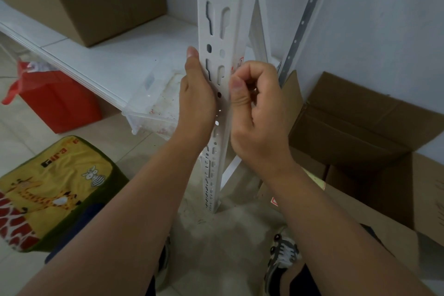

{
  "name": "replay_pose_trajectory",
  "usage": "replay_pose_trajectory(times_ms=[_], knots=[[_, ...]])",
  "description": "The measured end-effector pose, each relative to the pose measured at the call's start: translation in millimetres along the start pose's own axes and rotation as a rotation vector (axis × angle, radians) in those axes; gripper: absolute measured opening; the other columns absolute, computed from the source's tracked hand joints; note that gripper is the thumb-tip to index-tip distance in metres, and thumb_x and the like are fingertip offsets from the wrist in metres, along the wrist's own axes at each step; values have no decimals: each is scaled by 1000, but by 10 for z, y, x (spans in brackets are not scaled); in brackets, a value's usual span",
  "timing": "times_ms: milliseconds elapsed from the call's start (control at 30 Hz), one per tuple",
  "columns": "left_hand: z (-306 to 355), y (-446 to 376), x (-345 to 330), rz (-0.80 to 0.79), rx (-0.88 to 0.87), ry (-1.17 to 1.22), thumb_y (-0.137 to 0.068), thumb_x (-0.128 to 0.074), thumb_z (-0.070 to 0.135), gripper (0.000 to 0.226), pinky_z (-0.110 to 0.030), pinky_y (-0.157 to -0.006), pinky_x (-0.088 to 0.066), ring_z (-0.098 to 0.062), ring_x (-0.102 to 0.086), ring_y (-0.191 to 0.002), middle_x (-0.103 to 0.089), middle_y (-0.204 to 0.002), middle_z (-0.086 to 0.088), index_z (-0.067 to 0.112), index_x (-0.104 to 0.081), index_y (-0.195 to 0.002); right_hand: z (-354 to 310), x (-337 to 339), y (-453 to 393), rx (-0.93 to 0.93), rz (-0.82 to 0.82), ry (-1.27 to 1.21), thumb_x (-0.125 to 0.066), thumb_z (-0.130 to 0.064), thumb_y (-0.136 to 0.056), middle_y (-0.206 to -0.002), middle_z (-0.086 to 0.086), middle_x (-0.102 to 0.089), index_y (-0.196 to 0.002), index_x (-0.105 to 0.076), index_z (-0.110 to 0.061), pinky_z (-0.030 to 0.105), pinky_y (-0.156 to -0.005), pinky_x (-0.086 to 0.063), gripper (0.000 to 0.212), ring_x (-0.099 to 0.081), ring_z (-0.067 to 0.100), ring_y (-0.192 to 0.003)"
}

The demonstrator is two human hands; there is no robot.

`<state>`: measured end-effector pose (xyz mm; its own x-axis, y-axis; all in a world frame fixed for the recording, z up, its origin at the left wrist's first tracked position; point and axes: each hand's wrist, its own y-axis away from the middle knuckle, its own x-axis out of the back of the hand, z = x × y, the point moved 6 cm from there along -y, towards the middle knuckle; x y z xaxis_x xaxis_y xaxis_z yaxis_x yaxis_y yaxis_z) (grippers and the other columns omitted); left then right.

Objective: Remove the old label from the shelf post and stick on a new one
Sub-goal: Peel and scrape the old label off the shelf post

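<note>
A white slotted shelf post (217, 31) stands upright in the middle. My left hand (195, 98) grips its left edge, thumb pointing up along it. My right hand (257, 103) is curled against the post's right face, thumb and bent fingers pressed at a label (237, 63) with red marks that peeks out just above my knuckles. Most of the label is hidden behind my fingers, so I cannot tell whether it is peeled up or pinched.
A white shelf (115, 55) carries a cardboard box (96, 0) and a clear plastic tub (153, 101). On the floor sit a red bag (55, 101), a yellow giraffe cushion (52, 187) and open cardboard boxes (360, 132) at right. My shoes (283, 255) are below.
</note>
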<state>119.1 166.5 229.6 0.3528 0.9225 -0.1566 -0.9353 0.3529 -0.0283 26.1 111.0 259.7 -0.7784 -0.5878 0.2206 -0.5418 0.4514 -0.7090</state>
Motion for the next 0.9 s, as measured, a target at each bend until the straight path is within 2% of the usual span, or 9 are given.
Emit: replay_pose_trajectory(times_ms=[100,167,233,300,367,533,700,800,900], knots=[[12,31,38,80,-59,-62,-106,-25,44,46,-21,-81,-47,4,-61,-80,-67,-83,12,27,-64,-89,73,17,-5,-169,-31,-185,-46,-8,-99,-79,-2,-52,-94,-49,-13,23,-66,-47,8,-51,10,-71],[84,89,115,172,-254,-97,-105,-32,32,24,-19,-78,-41,1,-51,-82,-54,-89,7,20,-51,-96,92,20,4,-271,-59,-353,-44,-11,-99,-77,3,-52,-94,-52,-13,26,-64,-47,9,-50,16,-68],[199,197,190,238,-508,-138,-100,-39,22,10,-22,-79,-42,-10,-49,-88,-50,-94,1,18,-48,-99,105,25,25,-375,-77,-525,-41,-12,-98,-74,4,-52,-93,-55,-11,27,-64,-46,15,-49,18,-68],[292,329,190,205,-724,-207,-97,-43,14,9,-26,-79,-43,-21,-52,-89,-53,-97,-6,11,-51,-101,121,27,47,-470,-95,-663,-39,-15,-97,-73,4,-51,-90,-58,-12,27,-64,-46,21,-49,18,-68],[345,434,166,157,-840,-272,-95,-44,9,15,-24,-76,-43,-22,-55,-85,-56,-95,-7,4,-58,-100,123,27,56,-527,-114,-775,-38,-19,-97,-72,6,-51,-90,-60,-10,28,-63,-46,25,-49,19,-68],[365,510,116,56,-898,-319,-94,-48,11,21,-26,-71,-47,-22,-60,-77,-63,-87,-9,-2,-65,-96,95,15,55,-578,-142,-937,-37,-26,-97,-71,6,-52,-89,-62,-9,30,-65,-45,31,-50,21,-71],[382,503,108,33,-899,-301,-93,-55,12,18,-27,-67,-49,-20,-60,-74,-64,-85,-11,-3,-64,-97,118,-2,60,-611,-150,-956,-38,-31,-96,-83,16,-50,-87,-65,-10,35,-71,-43,35,-44,35,-92],[389,494,112,24,-903,-293,-93,-58,12,15,-30,-66,-52,-22,-62,-74,-63,-86,-9,-1,-64,-98,104,-12,65,-610,-168,-933,-36,-29,-97,-96,23,-45,-86,-66,-10,36,-72,-42,37,-43,35,-95],[383,486,114,12,-893,-291,-92,-60,10,10,-30,-66,-52,-21,-62,-75,-64,-85,-8,2,-64,-96,100,-16,64,-611,-170,-938,-38,-31,-94,-90,20,-49,-82,-68,-12,35,-72,-42,37,-44,33,-91]])
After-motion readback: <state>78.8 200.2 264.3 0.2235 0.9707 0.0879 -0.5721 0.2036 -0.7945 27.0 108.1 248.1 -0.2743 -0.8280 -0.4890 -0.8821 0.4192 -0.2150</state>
